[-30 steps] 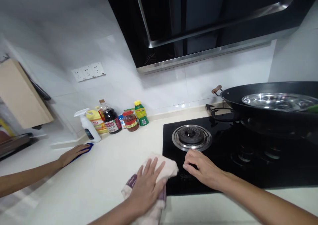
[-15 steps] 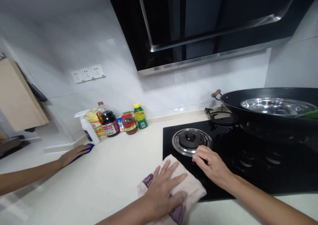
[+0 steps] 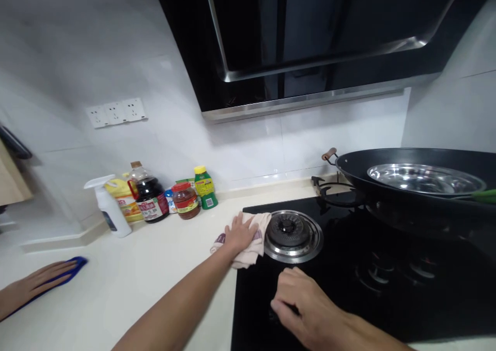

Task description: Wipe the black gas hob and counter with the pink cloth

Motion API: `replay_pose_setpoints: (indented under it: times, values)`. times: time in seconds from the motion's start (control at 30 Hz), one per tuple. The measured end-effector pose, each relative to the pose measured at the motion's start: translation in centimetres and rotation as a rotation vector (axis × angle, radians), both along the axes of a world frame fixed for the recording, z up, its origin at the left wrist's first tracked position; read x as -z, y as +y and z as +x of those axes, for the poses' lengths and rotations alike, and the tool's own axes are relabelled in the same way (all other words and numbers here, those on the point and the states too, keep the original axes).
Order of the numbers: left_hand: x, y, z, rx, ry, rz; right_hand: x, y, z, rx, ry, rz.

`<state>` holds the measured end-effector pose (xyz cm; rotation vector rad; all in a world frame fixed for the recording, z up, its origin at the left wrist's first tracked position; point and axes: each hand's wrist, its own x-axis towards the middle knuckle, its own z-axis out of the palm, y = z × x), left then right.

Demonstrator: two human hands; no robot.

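My left hand [image 3: 240, 235] lies spread on a pale cloth [image 3: 251, 252] with purple patches, pressing it down across the left edge of the black gas cooktop [image 3: 333, 294]. The cloth reaches the steel ring of the left burner [image 3: 293, 237]. My right hand [image 3: 306, 307] hangs over the front of the cooktop, its fingers curled in a loose fist and nothing visible in them.
Another person's hand [image 3: 48, 281] rests on a blue cloth [image 3: 77, 269] at left. Along the wall stand a spray bottle [image 3: 112, 211], a dark sauce bottle [image 3: 151, 198], a red-lidded jar [image 3: 186, 202] and a green bottle [image 3: 205, 188]. A wok [image 3: 387, 201] holds a steel basin [image 3: 424, 179]. The range hood [image 3: 310, 41] overhangs.
My left hand has pushed the cloth away from me, up beside the burner. My right hand has come back toward the cooktop's front. The other person's hand and blue cloth have shifted left and nearer.
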<state>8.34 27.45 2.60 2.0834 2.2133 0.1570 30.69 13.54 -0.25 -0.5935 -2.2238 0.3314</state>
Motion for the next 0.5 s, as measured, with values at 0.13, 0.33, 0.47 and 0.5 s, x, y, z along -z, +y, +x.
replay_pose_setpoints:
  times: [0.13,0.33,0.47,0.5]
  values:
    - [-0.3,5.6,-0.1,-0.072,0.036,0.005,0.9,0.0,-0.4,-0.024,-0.034,0.174]
    - [-0.3,12.2,2.2,-0.072,0.093,0.023,3.4,0.8,-1.5,-0.007,-0.19,0.526]
    - [-0.2,15.1,6.1,0.155,0.116,0.014,4.6,1.3,-2.1,-0.033,-0.325,0.529]
    - [-0.3,15.6,6.9,0.231,0.119,0.004,4.8,1.4,-2.2,-0.047,-0.352,0.513]
